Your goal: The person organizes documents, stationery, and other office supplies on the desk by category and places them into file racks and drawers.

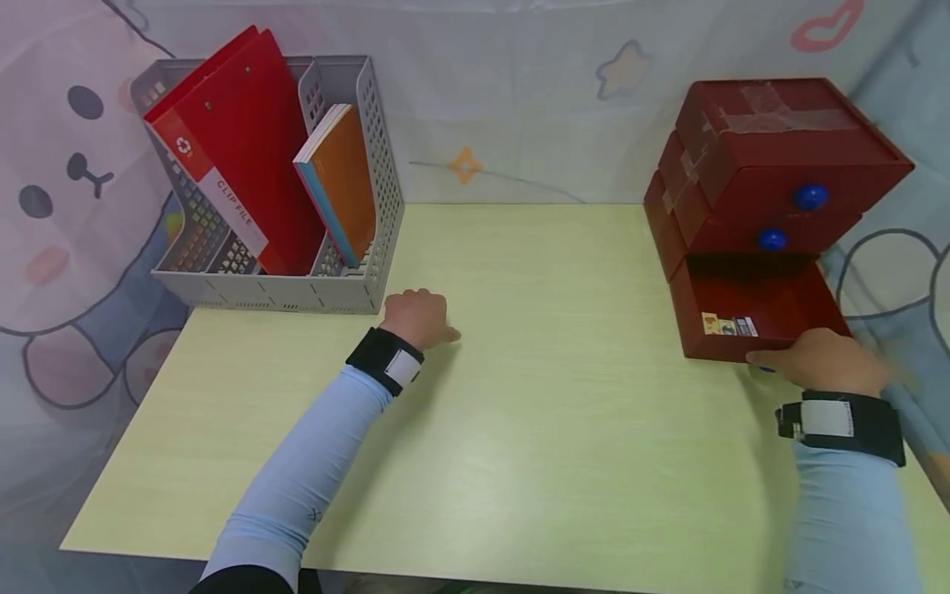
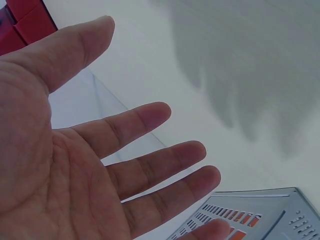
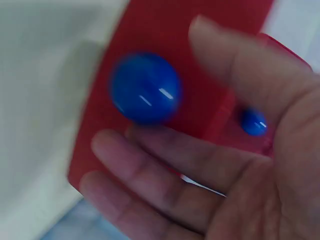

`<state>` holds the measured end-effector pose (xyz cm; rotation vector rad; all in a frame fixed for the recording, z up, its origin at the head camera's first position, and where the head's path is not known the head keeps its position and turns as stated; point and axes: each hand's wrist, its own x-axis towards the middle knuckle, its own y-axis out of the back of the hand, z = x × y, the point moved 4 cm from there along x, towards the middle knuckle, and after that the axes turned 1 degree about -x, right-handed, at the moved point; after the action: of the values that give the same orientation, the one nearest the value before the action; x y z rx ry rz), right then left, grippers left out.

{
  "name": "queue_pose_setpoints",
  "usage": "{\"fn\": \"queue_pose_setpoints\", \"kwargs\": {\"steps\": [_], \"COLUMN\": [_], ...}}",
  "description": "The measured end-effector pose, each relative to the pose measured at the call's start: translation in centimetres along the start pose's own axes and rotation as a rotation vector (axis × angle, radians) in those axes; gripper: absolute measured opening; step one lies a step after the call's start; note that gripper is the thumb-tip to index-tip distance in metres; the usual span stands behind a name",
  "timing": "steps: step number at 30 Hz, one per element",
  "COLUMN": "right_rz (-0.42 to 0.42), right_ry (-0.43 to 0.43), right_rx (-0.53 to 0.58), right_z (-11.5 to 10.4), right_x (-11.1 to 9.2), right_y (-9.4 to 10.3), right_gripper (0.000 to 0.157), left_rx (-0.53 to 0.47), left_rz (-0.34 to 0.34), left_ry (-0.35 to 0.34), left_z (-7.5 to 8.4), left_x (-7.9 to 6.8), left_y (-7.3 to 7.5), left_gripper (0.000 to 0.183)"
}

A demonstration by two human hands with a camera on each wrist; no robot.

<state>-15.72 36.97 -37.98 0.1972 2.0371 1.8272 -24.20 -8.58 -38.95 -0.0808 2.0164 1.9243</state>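
Note:
My right hand [image 1: 834,361] is at the front of the pulled-out bottom drawer [image 1: 787,307] of a dark red drawer cabinet [image 1: 787,153]. In the right wrist view its thumb stands apart from the other fingers, which lie fairly straight beside the drawer's round blue knob [image 3: 145,89]. Small printed pieces [image 1: 731,325] lie inside the drawer. Over the table, close to the front corner of a grey basket [image 1: 282,293], my left hand [image 1: 417,318] holds nothing. Its fingers appear spread and relaxed in the left wrist view.
The basket holds a red clip file [image 1: 245,157] and an orange-covered book [image 1: 345,177] leaning in separate compartments. Two upper drawers with blue knobs [image 1: 811,197] are closed. A pale table [image 1: 534,396] lies beneath, with a printed cloth [image 1: 512,99] behind it.

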Motion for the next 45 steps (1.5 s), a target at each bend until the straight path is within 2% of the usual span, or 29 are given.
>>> {"fn": "queue_pose_setpoints", "kwargs": {"steps": [7,12,15,22,30,33,37,42,45], "right_rz": [-0.006,0.004,0.012,0.132,0.17,0.139,0.01,-0.115,-0.076], "right_ry": [-0.046,0.006,0.025,0.059,0.134,0.204,0.27,0.255,0.221], "right_rx": [-0.036,0.014,0.05,0.2,0.235,0.267,0.32,0.374,0.349], "right_z": [0.5,0.5,0.4,0.1,0.0,-0.3,-0.6,-0.8,-1.2], "right_x": [1.8,3.1,4.1,6.4,9.4,10.0,10.1,9.7,9.4], "right_y": [-0.9,-0.6,-0.6,-1.4,-2.0,-2.3,-2.8,-3.0,-2.9], "right_gripper": [0.066,0.052,0.051,0.047,0.038,0.042,0.062,0.081,0.079], "left_rx": [-0.001,-0.005,-0.007,-0.006,-0.014,-0.022,-0.034,-0.038,-0.035], "left_rz": [-0.002,-0.007,-0.008,-0.01,-0.033,-0.043,-0.043,-0.031,-0.018], "left_ry": [0.009,0.018,0.017,-0.003,-0.001,-0.002,-0.007,-0.012,-0.013], "left_z": [-0.1,-0.3,-0.3,-0.3,-0.2,-0.2,-0.2,-0.2,-0.3], "left_x": [-0.4,-0.3,-0.2,-0.1,0.0,0.0,0.1,0.2,0.3], "left_y": [-0.1,-0.3,-0.5,-0.6,-0.6,-0.7,-0.8,-0.7,-0.8], "left_gripper": [0.043,0.044,0.044,0.042,0.043,0.043,0.042,0.041,0.041]}}
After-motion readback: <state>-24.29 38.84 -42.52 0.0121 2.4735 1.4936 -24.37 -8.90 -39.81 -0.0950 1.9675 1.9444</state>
